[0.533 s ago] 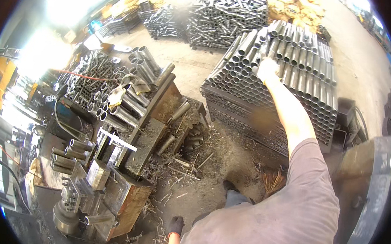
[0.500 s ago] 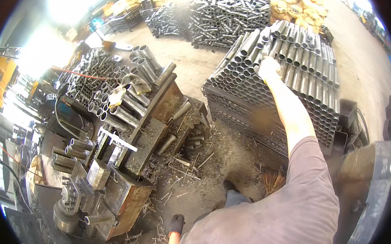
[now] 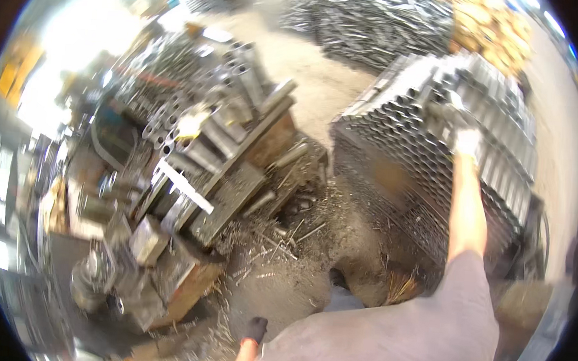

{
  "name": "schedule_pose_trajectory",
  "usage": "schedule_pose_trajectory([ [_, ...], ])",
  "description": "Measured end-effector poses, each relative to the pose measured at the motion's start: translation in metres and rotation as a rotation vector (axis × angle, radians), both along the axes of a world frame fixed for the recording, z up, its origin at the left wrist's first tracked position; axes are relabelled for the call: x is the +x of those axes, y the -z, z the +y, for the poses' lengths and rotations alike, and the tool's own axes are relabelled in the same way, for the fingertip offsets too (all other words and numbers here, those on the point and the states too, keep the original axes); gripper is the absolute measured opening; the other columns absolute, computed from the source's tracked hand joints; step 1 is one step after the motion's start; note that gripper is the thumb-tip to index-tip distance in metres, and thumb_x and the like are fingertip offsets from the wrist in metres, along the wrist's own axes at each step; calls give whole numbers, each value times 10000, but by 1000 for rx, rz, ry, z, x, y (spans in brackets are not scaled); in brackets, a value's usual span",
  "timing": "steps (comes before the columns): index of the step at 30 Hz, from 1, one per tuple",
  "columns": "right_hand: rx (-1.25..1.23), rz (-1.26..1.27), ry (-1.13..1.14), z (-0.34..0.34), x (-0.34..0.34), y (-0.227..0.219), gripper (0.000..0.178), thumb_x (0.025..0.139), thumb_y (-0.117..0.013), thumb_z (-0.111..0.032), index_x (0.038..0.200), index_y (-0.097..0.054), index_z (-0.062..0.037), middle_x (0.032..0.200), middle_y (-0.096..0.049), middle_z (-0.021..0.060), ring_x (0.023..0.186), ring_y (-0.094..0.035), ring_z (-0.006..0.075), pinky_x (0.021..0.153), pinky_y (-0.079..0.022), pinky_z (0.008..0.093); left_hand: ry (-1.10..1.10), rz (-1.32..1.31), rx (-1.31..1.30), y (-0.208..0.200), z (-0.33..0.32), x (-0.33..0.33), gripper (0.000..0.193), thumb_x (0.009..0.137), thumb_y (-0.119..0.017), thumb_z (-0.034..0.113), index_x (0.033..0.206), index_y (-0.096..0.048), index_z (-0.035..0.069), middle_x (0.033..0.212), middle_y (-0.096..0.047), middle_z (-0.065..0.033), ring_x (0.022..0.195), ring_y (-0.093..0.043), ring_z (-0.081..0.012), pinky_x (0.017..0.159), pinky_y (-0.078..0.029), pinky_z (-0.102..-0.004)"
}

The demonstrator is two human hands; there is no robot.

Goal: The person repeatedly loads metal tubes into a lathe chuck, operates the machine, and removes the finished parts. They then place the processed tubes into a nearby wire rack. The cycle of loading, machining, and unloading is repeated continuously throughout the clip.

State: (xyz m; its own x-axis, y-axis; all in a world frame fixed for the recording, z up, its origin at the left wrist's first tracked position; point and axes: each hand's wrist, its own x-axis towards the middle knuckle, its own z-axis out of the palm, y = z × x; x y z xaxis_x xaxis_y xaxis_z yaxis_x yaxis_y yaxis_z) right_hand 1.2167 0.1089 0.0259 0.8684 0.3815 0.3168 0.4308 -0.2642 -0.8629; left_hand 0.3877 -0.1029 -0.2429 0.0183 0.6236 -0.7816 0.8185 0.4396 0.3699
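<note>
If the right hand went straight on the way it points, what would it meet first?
Probably the stacked tubes just ahead of the right hand; blur hides the depth and whether it already touches them.

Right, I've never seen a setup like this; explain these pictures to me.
No robot here, just a person. Every picture comes from a fisheye camera on their head, which looks down and bends straight edges. The right hand reaches to a stack of metal tubes; blur hides whether it grips one. The left hand, in a dark glove, hangs low over the floor, with nothing visible in it. More tubes lie on the metal bench at the picture's left, and metal shavings litter the floor.
</note>
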Motion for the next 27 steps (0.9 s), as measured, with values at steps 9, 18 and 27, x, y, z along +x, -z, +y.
schedule_pose_trajectory([
  [9, 39, 925, -588, -129, -283, 38, 478, 1093, -522, -453, 1306, -663, -49, 991, -709, 49, 765, -644, 138, 642, -494, 281, 200, -49, 570, -156, 82, 130, 854, 995, -672, 527, 1664, -364, 95, 1664, -459, -184, 1498, -490, -354, 1258, -372, -456],
  [18, -557, 1109, -1413, -122, -609, 44, 349, 926, -717, -132, 1222, -742, 52, 1023, -770, 118, 879, -722, 158, 789, -599, 299, 226, -145, 922, -232, 47, -11, 630, 823, -800, 231, 1407, -592, 121, 1436, -616, -160, 1320, -598, -387, 1117, -486, -504],
  [27, -302, -5, -1866, -50, -789, -56, 376, 920, -715, -228, 1196, -725, 27, 1292, -735, 220, 1069, -765, 292, 934, -617, 395, -819, -100, 1177, -248, 6, -257, 346, 846, -846, 200, 1138, -700, 83, 944, -744, -48, 910, -727, -160, 809, -603, -362],
])
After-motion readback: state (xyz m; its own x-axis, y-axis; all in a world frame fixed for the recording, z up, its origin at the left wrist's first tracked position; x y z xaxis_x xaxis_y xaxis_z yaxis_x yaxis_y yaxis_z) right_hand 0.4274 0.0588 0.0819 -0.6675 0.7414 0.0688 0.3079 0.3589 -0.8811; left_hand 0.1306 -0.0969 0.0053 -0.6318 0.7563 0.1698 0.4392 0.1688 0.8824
